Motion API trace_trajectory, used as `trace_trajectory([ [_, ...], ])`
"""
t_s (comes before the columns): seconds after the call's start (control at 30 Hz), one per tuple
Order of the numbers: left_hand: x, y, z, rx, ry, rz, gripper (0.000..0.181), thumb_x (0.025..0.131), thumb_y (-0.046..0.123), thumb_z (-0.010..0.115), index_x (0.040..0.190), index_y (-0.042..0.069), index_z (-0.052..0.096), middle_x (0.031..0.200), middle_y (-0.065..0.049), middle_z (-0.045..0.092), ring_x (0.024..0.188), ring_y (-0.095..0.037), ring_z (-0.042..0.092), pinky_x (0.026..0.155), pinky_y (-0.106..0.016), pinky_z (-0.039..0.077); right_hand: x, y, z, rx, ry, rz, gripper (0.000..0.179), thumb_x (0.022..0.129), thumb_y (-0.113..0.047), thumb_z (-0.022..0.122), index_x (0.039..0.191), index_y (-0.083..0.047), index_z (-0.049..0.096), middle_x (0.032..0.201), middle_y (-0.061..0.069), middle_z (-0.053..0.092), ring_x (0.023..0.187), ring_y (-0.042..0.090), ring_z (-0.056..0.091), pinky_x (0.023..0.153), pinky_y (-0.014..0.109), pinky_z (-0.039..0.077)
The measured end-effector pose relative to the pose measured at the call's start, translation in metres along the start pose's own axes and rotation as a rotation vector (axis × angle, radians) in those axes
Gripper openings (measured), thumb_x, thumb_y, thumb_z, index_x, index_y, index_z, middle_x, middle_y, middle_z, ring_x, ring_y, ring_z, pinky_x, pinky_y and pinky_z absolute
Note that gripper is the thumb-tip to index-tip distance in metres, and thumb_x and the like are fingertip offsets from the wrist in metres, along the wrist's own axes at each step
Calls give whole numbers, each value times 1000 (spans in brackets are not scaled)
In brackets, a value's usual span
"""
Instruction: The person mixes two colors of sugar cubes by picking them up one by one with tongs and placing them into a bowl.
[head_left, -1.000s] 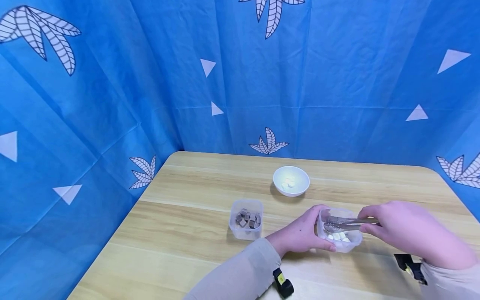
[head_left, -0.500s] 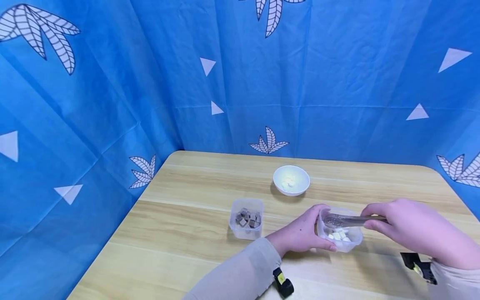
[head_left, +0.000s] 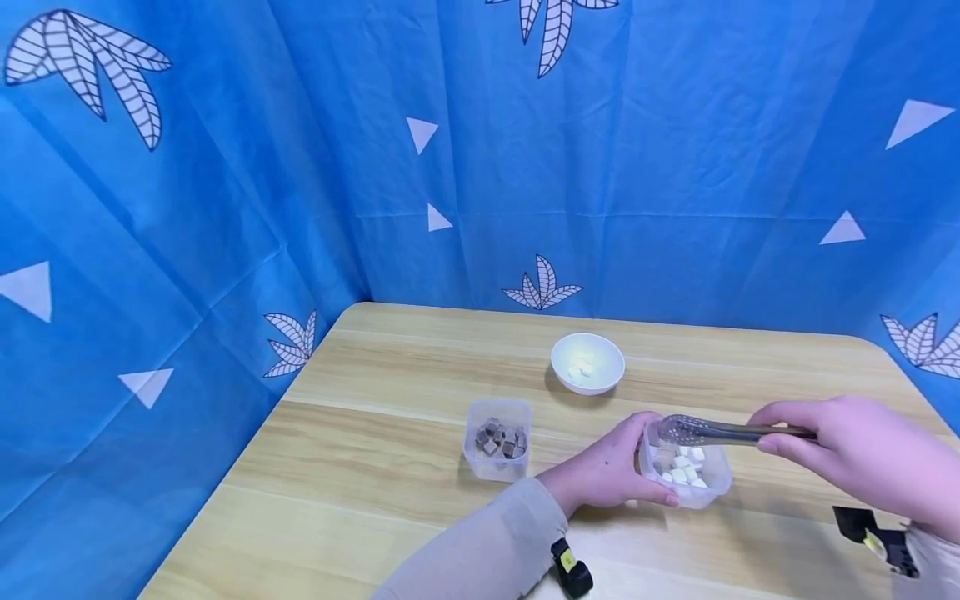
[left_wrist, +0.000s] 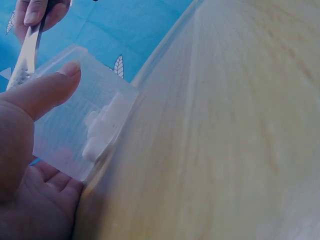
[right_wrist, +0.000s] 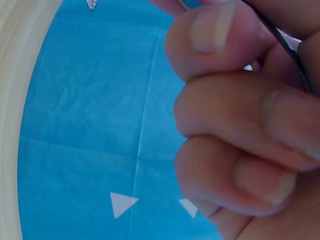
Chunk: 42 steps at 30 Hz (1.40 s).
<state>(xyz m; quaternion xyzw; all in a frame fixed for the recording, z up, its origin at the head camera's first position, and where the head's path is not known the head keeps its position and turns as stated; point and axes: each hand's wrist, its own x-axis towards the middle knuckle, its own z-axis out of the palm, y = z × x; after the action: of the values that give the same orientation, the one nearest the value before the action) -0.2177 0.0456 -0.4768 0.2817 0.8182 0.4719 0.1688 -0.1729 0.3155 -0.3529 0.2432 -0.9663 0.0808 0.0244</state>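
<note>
My left hand (head_left: 609, 468) grips a clear plastic container (head_left: 699, 495) from its left side, thumb toward me. White cubes (head_left: 684, 470) lie inside; the left wrist view shows them heaped low behind the see-through wall (left_wrist: 62, 125). In my right hand (head_left: 847, 442) are metal tongs (head_left: 723, 432), their perforated heads over the container's far rim. Those heads lie close together in the head view, and I cannot tell whether anything is between them. Curled fingers (right_wrist: 225, 107) fill much of the right wrist view, with only a dark strip of the tongs showing.
A white bowl (head_left: 588, 385) with several pale pieces in it stands farther back. Left of my left hand is a second clear container (head_left: 491, 471) with brown cubes (head_left: 504, 442). The wooden table (head_left: 360, 467) ends at a blue curtain (head_left: 675, 167).
My right hand has moved right and slightly up with the tongs, drawing their heads up from inside the container to its far rim. The tong arms have closed together. My left hand keeps its grip.
</note>
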Motion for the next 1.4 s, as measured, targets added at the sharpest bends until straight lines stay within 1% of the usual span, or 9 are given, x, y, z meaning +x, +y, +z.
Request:
trace_trajectory([
  [0.13, 0, 1, -1, 6, 8, -17, 104, 73, 34, 92, 156, 24, 29, 145, 10, 46, 132, -5, 45, 111, -27, 36, 5, 4, -3, 18, 50, -3, 14, 97, -32, 69, 109, -27, 73, 87, -22, 67, 64, -7, 49, 58, 26, 46],
  [0.3, 0, 1, -2, 10, 2, 1, 102, 75, 33, 91, 156, 21, 29, 148, 10, 44, 134, -5, 42, 112, -26, 33, 22, 8, -4, 54, 88, -24, 16, 98, -30, 68, 112, -25, 74, 86, -21, 64, 60, -3, 44, 57, 26, 42],
  [0.47, -1, 0, -2, 5, -3, 10, 100, 76, 33, 91, 155, 25, 30, 147, 11, 43, 133, -3, 42, 111, -25, 32, 41, 12, 0, 74, 114, -50, 18, 98, -29, 68, 114, -23, 74, 86, -19, 65, 64, -2, 48, 61, 30, 45],
  [0.53, -1, 0, -2, 4, -3, 11, 99, 76, 33, 91, 155, 25, 30, 146, 11, 44, 132, -3, 43, 111, -25, 33, 48, 13, 3, 76, 128, -62, 19, 98, -29, 69, 115, -22, 74, 91, -17, 68, 68, -1, 51, 64, 33, 49],
  [0.7, 0, 0, -2, 14, -2, 13, 98, 76, 34, 91, 154, 24, 32, 144, 11, 45, 131, -2, 43, 110, -24, 33, 62, 13, 7, 103, 113, -69, 25, 99, -32, 66, 119, -17, 73, 99, -10, 72, 77, 3, 59, 73, 42, 54],
  [0.93, 0, -1, -2, 14, -2, 11, 97, 77, 35, 90, 154, 27, 31, 145, 12, 43, 131, -2, 42, 110, -25, 33, 81, 6, 5, 109, 102, -81, 27, 100, -36, 64, 118, -17, 73, 102, -6, 72, 81, 10, 62, 79, 49, 54],
  [1.03, 0, -1, -1, 9, -4, 13, 96, 77, 35, 90, 154, 26, 32, 145, 12, 44, 130, -2, 43, 110, -25, 34, 89, 3, 6, 100, 99, -105, 27, 100, -36, 65, 116, -17, 74, 100, -7, 72, 80, 9, 61, 79, 48, 54],
  [1.13, 0, -1, 0, 5, -5, 26, 96, 77, 34, 90, 153, 26, 32, 144, 13, 44, 129, -1, 44, 110, -24, 34, 95, 0, 6, 105, 81, -115, 27, 100, -37, 65, 116, -18, 74, 94, -11, 71, 72, 6, 57, 74, 42, 53],
  [1.4, 2, 0, 2, 22, -4, 42, 96, 76, 34, 91, 153, 24, 33, 143, 12, 45, 128, -1, 45, 110, -25, 35, 101, -1, 9, 116, 68, -90, 27, 99, -35, 66, 116, -16, 74, 87, -12, 68, 68, 8, 54, 69, 37, 49],
])
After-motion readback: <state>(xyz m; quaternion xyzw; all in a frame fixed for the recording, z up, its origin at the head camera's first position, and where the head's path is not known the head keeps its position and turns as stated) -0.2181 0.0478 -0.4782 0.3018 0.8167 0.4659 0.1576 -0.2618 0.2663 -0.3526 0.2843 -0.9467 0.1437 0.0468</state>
